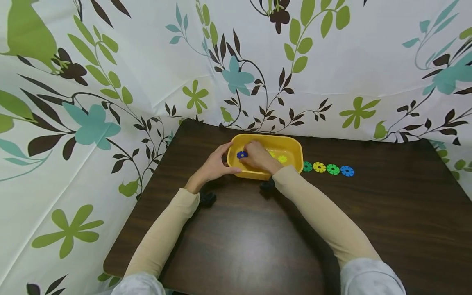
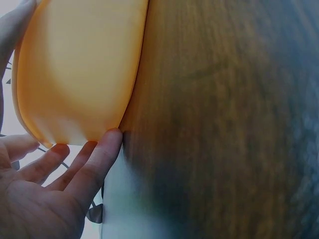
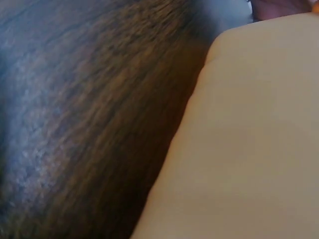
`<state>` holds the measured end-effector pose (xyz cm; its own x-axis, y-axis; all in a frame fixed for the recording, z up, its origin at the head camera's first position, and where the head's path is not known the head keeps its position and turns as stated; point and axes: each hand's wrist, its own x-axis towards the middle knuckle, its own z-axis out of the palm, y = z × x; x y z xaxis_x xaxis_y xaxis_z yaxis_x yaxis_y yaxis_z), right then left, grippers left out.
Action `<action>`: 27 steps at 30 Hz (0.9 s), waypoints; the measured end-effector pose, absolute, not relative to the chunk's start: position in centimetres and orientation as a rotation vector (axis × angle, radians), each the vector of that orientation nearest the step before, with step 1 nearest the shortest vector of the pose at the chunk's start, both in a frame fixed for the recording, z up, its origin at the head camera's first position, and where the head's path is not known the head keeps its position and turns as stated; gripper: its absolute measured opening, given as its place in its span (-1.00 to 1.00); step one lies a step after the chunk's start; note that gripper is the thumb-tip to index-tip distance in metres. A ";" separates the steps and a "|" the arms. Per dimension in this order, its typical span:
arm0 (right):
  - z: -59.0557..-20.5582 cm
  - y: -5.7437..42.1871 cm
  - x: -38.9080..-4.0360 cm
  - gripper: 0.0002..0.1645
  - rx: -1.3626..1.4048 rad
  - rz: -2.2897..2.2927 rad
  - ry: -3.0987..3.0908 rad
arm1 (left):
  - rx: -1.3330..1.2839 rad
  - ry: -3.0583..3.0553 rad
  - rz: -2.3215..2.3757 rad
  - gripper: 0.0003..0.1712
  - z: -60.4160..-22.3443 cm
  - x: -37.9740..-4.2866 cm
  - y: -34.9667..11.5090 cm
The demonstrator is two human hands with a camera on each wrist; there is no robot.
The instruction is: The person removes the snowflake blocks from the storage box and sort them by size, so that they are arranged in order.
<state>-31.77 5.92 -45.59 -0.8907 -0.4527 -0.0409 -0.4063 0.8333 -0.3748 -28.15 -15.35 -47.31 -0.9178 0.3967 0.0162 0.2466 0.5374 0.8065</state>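
Observation:
A yellow plastic basket (image 1: 296,152) stands near the back of the table. My left hand (image 1: 214,166) grips its left end, thumb along the near side. In the left wrist view, the left fingertips (image 2: 113,137) touch the basket's outer wall (image 2: 82,64). My right hand (image 1: 258,155) reaches down inside with bent fingers. Right beside those fingers is a dark blue flower-shaped disc (image 1: 241,154); whether they pinch it is unclear. Yellow discs (image 1: 282,159) lie in the basket right of the hand. The right wrist view does not show the right hand's fingers.
Right of the basket, a row of flower discs lies on the dark wood table (image 1: 236,229): dark green (image 1: 307,166), yellow (image 1: 319,167), green (image 1: 333,169) and blue (image 1: 347,171). A leaf-patterned cloth (image 1: 147,53) hangs behind and left of the table.

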 end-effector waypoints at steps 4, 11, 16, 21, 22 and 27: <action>-45.5 5.6 -31.8 -0.59 -0.685 -0.562 2.905 | 0.545 2.609 1.322 0.30 -47.2 -28.2 -15.6; -45.6 5.1 -32.3 -0.65 -0.664 -0.575 2.892 | 0.543 2.607 1.327 0.30 -47.1 -28.1 -15.8; -45.3 4.8 -32.3 -0.60 -0.590 -0.546 2.822 | 0.534 2.608 1.326 0.30 -47.3 -28.1 -15.7; -45.4 4.8 -32.7 -0.69 -0.568 -0.596 2.768 | 0.527 2.608 1.327 0.30 -47.5 -28.1 -15.6; -45.4 4.8 -32.8 -0.67 -0.563 -0.618 2.759 | 0.528 2.608 1.330 0.29 -47.5 -28.1 -15.6; -45.6 5.1 -33.3 -0.56 -0.514 -0.728 2.713 | 0.531 2.609 1.329 0.29 -47.4 -28.1 -15.4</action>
